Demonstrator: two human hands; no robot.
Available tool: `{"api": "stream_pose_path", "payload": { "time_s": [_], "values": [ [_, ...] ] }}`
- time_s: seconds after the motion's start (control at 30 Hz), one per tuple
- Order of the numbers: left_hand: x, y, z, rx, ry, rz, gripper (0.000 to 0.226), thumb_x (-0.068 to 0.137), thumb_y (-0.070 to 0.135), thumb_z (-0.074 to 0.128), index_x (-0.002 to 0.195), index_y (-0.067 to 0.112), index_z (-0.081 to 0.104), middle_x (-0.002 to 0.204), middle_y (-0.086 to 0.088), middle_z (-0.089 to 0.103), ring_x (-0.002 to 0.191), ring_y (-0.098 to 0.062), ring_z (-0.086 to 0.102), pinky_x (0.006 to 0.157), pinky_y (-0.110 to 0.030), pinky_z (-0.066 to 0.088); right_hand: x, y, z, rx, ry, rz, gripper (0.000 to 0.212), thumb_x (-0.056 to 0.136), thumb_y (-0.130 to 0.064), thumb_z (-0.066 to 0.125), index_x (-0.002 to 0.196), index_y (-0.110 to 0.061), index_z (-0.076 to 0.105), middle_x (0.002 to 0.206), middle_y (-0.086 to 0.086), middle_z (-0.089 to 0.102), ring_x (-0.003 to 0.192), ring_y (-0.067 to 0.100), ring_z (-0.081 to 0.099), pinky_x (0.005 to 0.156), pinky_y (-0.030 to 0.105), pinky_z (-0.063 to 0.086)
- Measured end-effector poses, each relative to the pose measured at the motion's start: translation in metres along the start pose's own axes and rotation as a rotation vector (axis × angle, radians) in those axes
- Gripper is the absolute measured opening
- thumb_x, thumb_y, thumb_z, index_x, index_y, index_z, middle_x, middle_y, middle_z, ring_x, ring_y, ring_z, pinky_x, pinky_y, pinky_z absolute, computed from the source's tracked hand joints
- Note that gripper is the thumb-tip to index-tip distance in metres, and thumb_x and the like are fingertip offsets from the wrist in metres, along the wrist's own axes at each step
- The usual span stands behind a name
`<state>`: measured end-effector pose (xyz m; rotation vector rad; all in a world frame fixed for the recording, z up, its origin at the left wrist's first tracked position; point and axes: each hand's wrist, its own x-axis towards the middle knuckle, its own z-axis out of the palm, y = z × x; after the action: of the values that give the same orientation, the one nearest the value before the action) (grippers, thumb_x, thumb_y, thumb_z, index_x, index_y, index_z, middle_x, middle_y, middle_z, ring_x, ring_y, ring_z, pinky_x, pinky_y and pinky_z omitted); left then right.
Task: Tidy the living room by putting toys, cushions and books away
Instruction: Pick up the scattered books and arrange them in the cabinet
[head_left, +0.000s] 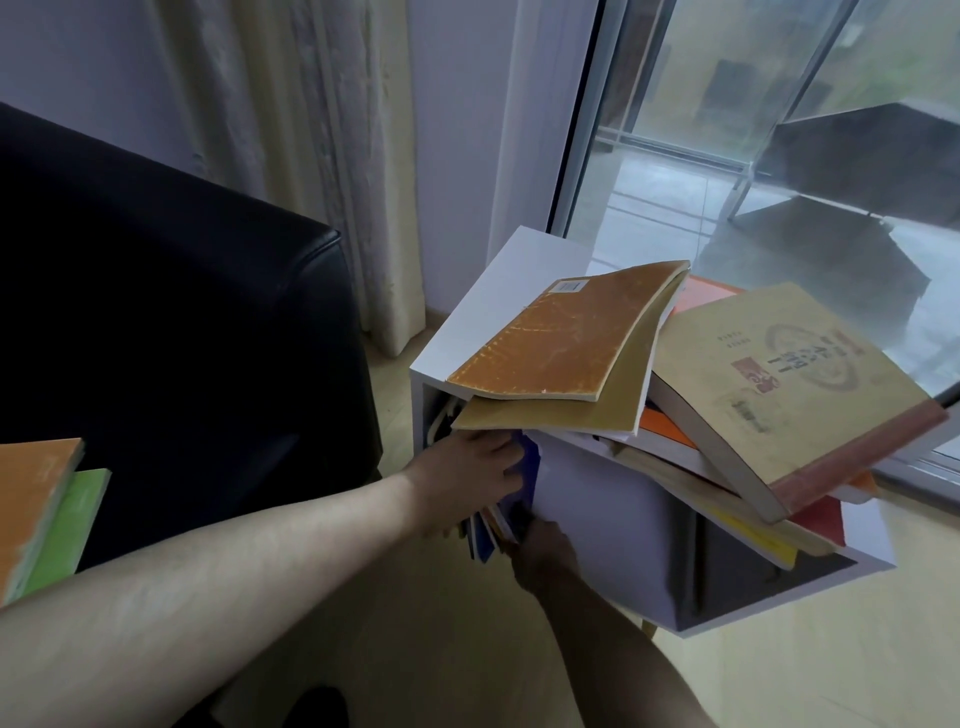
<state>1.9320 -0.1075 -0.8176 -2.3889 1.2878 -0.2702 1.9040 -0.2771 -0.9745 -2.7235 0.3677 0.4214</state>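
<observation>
Head view, single entry. Item one: white shelf unit (498, 306) beside the glass door (727, 130), its top heaped with loose books. Orange-brown paperback (566, 338) lies uppermost on the left, overhanging the front edge above an open compartment; tan hardback (789, 384) lies tilted on the right of the heap, also overhanging.

Item two: upright books (498, 519) standing in the open compartment below the overhang, blue and orange spines showing.

Item three: left hand (467, 480), reaching into the compartment with its fingers against those upright books; I cannot tell whether it grips or merely presses them. Right hand (545, 556), low at the foot of the same books, in shadow; its fingers are hidden, so I cannot tell its hold either. Both hands are close together, one above the other.

Item four: black sofa (182, 322) to the left; an orange book and a green book (47, 525) stacked at the left edge.

Step, as I judge it: seating books upright in the compartment. Next move calls for squaring those spines, then lifting the heap down carefully, since the overhanging paperback could slide.
</observation>
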Motion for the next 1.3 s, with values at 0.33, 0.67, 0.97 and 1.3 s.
{"api": "stream_pose_path", "payload": {
  "time_s": [0.33, 0.67, 0.97, 1.3],
  "values": [
    [0.009, 0.002, 0.011, -0.086, -0.037, -0.121, 0.048, 0.092, 0.006, 0.069, 0.136, 0.011, 0.051, 0.142, -0.011, 0.056, 0.134, -0.031, 0.049, 0.117, -0.044, 0.039, 0.003, -0.006, 0.002, 0.066, -0.008, 0.063, 0.035, 0.092, -0.047, 0.065, 0.117, -0.023, 0.063, 0.096, -0.004, 0.067, 0.079, 0.01, 0.064, 0.071, 0.025, 0.055],
    [0.015, 0.011, 0.012, 0.091, -0.16, -0.088, 0.049, 0.092, 0.01, 0.071, 0.138, 0.01, 0.054, 0.148, -0.013, 0.05, 0.141, -0.035, 0.041, 0.121, -0.048, 0.028, 0.003, -0.002, 0.003, 0.131, -0.079, 0.044, 0.053, 0.091, -0.043, 0.066, 0.138, -0.029, 0.045, 0.114, -0.001, 0.065, 0.091, 0.013, 0.062, 0.08, 0.028, 0.054],
    [0.017, 0.011, 0.017, 0.109, -0.141, -0.097, 0.048, 0.092, 0.011, 0.072, 0.136, 0.007, 0.054, 0.143, -0.014, 0.057, 0.137, -0.035, 0.046, 0.122, -0.049, 0.03, 0.005, 0.001, 0.003, 0.132, -0.1, 0.08, 0.059, 0.091, -0.034, 0.068, 0.144, -0.03, 0.041, 0.113, -0.001, 0.064, 0.092, 0.012, 0.062, 0.077, 0.027, 0.054],
    [0.016, 0.011, 0.012, 0.119, -0.153, -0.101, 0.052, 0.092, 0.011, 0.071, 0.139, 0.006, 0.051, 0.145, -0.015, 0.055, 0.14, -0.036, 0.043, 0.123, -0.05, 0.027, 0.002, 0.003, 0.001, 0.154, -0.136, 0.125, 0.067, 0.09, -0.022, 0.069, 0.149, -0.028, 0.037, 0.101, -0.003, 0.057, 0.091, 0.012, 0.062, 0.077, 0.027, 0.054]
  ]
}}
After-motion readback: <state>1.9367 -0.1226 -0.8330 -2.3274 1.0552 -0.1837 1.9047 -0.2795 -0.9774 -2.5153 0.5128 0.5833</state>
